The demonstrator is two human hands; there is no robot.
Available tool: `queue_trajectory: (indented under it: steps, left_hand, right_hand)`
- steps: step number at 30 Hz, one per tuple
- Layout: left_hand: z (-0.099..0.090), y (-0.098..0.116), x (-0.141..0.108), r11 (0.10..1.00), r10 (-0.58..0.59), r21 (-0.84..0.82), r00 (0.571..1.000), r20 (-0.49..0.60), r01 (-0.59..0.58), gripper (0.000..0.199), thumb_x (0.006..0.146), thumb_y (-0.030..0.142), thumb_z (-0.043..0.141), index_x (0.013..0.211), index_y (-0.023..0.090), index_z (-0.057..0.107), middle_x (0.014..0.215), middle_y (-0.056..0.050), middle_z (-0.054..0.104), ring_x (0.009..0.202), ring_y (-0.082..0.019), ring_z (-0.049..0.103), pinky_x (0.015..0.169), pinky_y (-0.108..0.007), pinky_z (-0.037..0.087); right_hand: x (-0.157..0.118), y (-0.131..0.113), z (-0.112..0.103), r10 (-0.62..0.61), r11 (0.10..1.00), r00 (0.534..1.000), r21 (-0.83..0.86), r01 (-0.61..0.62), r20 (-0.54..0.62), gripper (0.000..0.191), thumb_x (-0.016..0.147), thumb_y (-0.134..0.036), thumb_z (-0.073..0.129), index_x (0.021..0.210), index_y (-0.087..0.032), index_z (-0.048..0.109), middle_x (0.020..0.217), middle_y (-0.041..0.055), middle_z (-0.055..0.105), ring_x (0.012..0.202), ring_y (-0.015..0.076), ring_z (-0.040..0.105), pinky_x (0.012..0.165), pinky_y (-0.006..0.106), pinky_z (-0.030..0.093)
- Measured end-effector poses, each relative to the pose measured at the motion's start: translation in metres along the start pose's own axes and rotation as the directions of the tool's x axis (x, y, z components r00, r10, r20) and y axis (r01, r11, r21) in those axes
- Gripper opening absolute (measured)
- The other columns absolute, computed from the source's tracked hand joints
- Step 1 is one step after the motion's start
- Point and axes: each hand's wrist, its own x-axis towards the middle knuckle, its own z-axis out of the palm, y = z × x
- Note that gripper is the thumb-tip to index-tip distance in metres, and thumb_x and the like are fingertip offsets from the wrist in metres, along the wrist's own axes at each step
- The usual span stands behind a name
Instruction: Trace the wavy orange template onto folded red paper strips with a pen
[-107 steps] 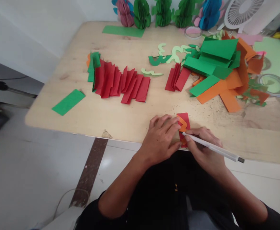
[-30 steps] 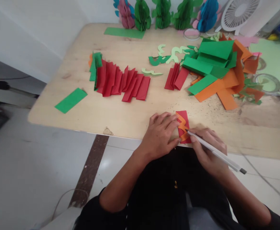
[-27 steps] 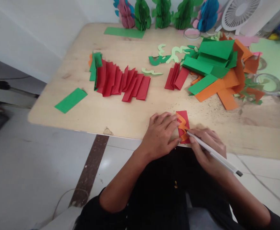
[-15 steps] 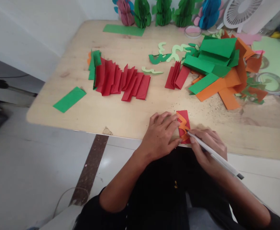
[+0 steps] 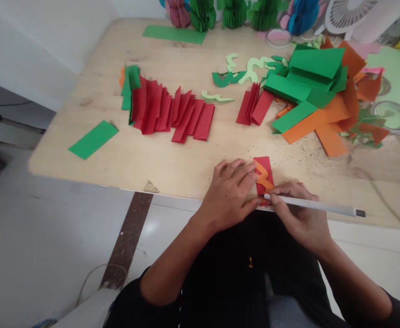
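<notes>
A small red paper strip lies at the table's front edge, with a wavy orange paper cutout on top. My left hand lies over their left side, fingers stretched out and fingertips pressing the cutout down. My right hand is closed around a white pen. The pen's tip rests by the lower end of the cutout, close to my left thumb. The pen lies nearly level, its dark end pointing right.
Folded red papers stand behind my left hand, and a green strip lies farther left. Green folded papers and orange papers pile up at the right. Pale green wavy scraps, a tape roll and a white fan are behind.
My right hand has brought the pen tip down along the cutout's edge, and the pen has swung from slanted to nearly level. My left hand stays in place. The view has shifted slightly.
</notes>
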Motion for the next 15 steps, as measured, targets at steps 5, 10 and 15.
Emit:
queue_trajectory:
  steps: [5, 10, 15]
  left_hand:
    - [0.0001, 0.0002, 0.0002, 1.000, 0.002, 0.001, 1.000, -0.003, -0.002, 0.038, 0.089, 0.043, 0.059, 0.118, 0.020, 0.056, 0.143, -0.007, 0.053, 0.133, -0.030, 0.040, 0.110, -0.050, 0.025]
    - [-0.0010, 0.0006, 0.0010, 1.000, -0.006, -0.007, 1.000, 0.002, 0.006, 0.037, 0.088, 0.042, 0.059, 0.118, 0.020, 0.056, 0.142, -0.008, 0.053, 0.133, -0.030, 0.041, 0.109, -0.050, 0.025]
    - [-0.0013, 0.0003, 0.0008, 1.000, -0.009, -0.010, 1.000, 0.010, 0.009, 0.037, 0.088, 0.042, 0.059, 0.118, 0.020, 0.056, 0.143, -0.008, 0.053, 0.133, -0.030, 0.040, 0.110, -0.051, 0.025]
  right_hand:
    - [0.0013, -0.0001, 0.0007, -0.007, 1.000, 1.000, 0.008, 0.007, -0.002, 0.008, 0.087, -0.026, 0.058, 0.080, -0.023, 0.060, 0.072, -0.0004, 0.067, 0.068, 0.0159, 0.062, 0.064, 0.031, 0.047]
    - [0.0025, -0.0010, -0.0002, -0.010, 1.000, 1.000, -0.014, 0.010, 0.003, 0.009, 0.087, -0.027, 0.058, 0.079, -0.024, 0.060, 0.071, -0.0007, 0.067, 0.067, 0.0166, 0.062, 0.063, 0.032, 0.047]
    - [0.0040, -0.0025, -0.0006, -0.018, 1.000, 1.000, -0.023, 0.018, 0.003, 0.008, 0.086, -0.026, 0.057, 0.079, -0.024, 0.059, 0.070, -0.0009, 0.067, 0.066, 0.0167, 0.062, 0.063, 0.032, 0.046]
